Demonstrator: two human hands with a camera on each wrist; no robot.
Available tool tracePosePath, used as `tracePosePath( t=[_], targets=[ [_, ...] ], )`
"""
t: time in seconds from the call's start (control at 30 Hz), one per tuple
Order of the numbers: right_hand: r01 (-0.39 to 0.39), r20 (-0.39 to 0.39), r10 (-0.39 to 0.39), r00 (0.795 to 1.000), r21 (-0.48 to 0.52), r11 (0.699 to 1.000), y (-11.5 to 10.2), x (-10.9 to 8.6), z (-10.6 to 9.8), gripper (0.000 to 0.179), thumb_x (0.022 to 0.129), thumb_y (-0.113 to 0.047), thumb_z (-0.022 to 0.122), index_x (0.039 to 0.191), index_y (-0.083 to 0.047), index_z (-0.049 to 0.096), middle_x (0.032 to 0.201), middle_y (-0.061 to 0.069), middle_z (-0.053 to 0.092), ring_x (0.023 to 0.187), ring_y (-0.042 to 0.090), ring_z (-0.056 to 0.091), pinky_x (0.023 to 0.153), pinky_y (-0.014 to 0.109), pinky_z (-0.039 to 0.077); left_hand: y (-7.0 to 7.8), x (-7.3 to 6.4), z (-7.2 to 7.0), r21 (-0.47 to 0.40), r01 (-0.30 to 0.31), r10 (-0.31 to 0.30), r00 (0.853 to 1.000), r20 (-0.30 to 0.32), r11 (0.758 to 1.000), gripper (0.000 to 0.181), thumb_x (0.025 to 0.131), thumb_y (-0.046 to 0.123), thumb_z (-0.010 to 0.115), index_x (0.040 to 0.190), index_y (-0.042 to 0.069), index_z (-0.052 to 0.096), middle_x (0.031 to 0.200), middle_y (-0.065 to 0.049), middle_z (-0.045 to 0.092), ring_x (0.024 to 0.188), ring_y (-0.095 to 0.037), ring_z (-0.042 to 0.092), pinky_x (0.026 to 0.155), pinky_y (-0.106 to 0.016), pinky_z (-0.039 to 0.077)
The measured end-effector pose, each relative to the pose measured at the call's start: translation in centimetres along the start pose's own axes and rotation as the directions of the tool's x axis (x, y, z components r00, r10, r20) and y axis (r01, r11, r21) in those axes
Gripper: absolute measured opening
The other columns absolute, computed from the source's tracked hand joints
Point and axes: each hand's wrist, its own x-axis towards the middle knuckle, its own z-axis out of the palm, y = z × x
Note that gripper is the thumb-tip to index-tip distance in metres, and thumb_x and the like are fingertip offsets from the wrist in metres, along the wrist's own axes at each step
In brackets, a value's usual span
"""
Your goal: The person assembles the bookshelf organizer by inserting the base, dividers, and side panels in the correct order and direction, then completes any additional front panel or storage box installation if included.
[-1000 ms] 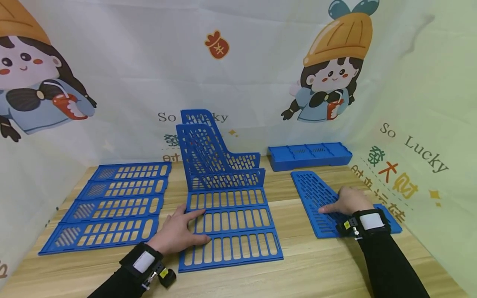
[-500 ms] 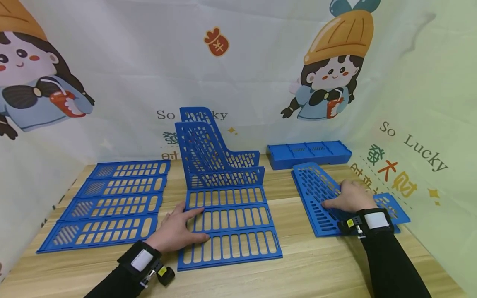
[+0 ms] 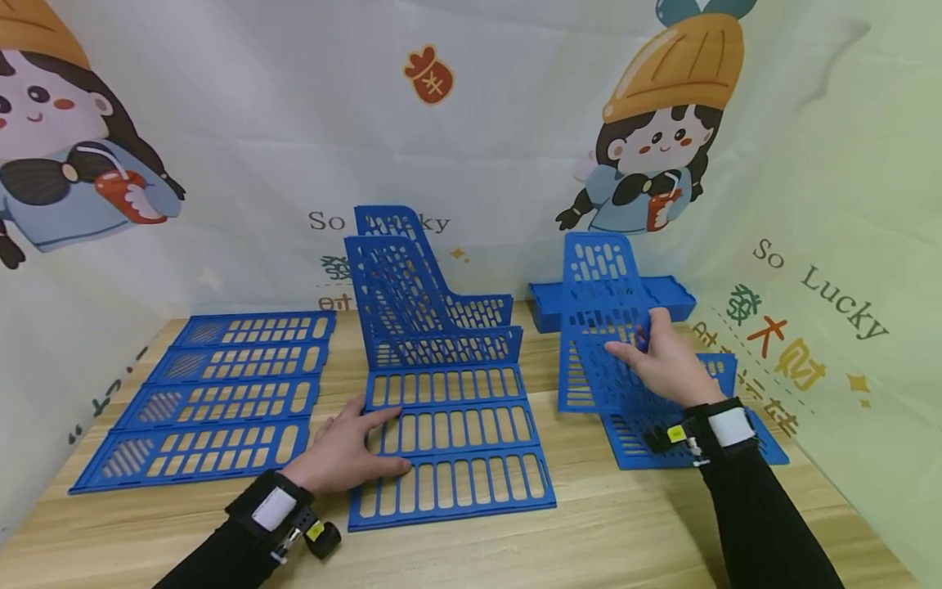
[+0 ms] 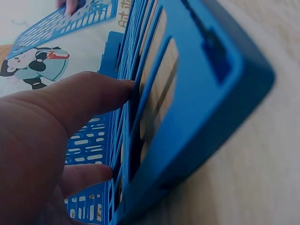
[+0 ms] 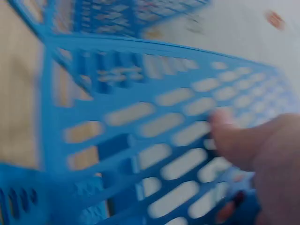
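Observation:
My right hand (image 3: 670, 364) pinches a blue perforated file-rack side panel (image 3: 599, 262) by its edge and holds it raised and tilted above the table on the right. In the right wrist view the thumb (image 5: 234, 136) lies on the slotted face of the panel, blurred. Below that hand, further blue panels (image 3: 769, 446) lie flat, partly covered. My left hand (image 3: 342, 454) rests with spread fingers on the left side of a slotted blue base (image 3: 471, 451). Two matching side panels (image 3: 397, 286) stand upright at the back of the base.
Several flat blue slotted panels (image 3: 172, 368) lie joined side by side on the left of the wooden table (image 3: 589, 523). A long blue box-like part (image 3: 670, 303) sits at the back right, partly behind the raised panel. A printed cloth (image 3: 500, 147) hangs behind the table.
My right hand has lifted one side panel off the flat ones on the right and swung it up and leftward. The left hand stays on the base.

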Motion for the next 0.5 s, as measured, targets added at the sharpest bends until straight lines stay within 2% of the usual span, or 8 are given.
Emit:
tracePosePath(
  t=[0.1,0.2,0.33,0.4,0.5],
  targets=[
    [0.041,-0.104,-0.044,0.994,-0.028,0.999,-1.4,1.1,2.4,0.047,0.111,-0.033,0.068,0.118,-0.002,0.034,0.088,0.008,0.042,0.068,0.023,0.046,0.059,0.034,0.034,-0.3,0.0,0.0,-0.003,0.003,-0.003,1.000,-0.007,1.000,0.099,0.082,0.071,0.087,0.164,0.026,0.054,0.177,-0.038,0.017,0.155,-0.076,0.019,0.119,-0.091,0.020],
    [0.081,-0.154,-0.089,0.984,-0.055,0.995,-1.9,1.8,4.5,0.043,0.110,-0.032,0.071,0.115,-0.003,0.038,0.085,0.007,0.046,0.065,0.022,0.047,0.066,0.036,0.033,-0.6,0.1,0.2,0.007,-0.006,0.006,1.000,-0.008,1.000,0.101,0.081,0.073,0.086,0.164,0.025,0.054,0.177,-0.038,0.018,0.153,-0.077,0.020,0.118,-0.093,0.019],
    [0.126,-0.141,-0.131,0.981,-0.041,0.991,-1.7,2.1,5.7,0.042,0.109,-0.029,0.072,0.111,-0.005,0.038,0.084,0.006,0.045,0.066,0.022,0.046,0.064,0.034,0.033,-0.9,0.5,0.4,-0.003,-0.002,0.002,1.000,-0.004,1.000,0.101,0.081,0.073,0.087,0.164,0.027,0.054,0.178,-0.036,0.016,0.156,-0.075,0.017,0.121,-0.091,0.014],
    [0.145,-0.127,-0.147,0.981,-0.023,0.989,-1.3,2.2,5.7,0.041,0.109,-0.027,0.071,0.111,-0.004,0.037,0.087,0.007,0.044,0.069,0.022,0.045,0.058,0.031,0.034,-1.0,0.6,0.5,-0.008,-0.002,0.002,1.000,-0.010,1.000,0.100,0.081,0.071,0.088,0.164,0.026,0.054,0.179,-0.035,0.016,0.158,-0.073,0.016,0.122,-0.091,0.012],
    [0.166,-0.103,-0.167,0.981,-0.018,0.986,-0.8,2.2,5.3,0.039,0.110,-0.024,0.070,0.113,-0.004,0.037,0.090,0.008,0.042,0.074,0.023,0.045,0.061,0.031,0.034,-0.5,0.2,0.3,-0.007,-0.015,0.015,1.000,-0.011,1.000,0.099,0.082,0.069,0.087,0.164,0.023,0.055,0.177,-0.038,0.018,0.158,-0.072,0.018,0.121,-0.091,0.012]
  ],
)
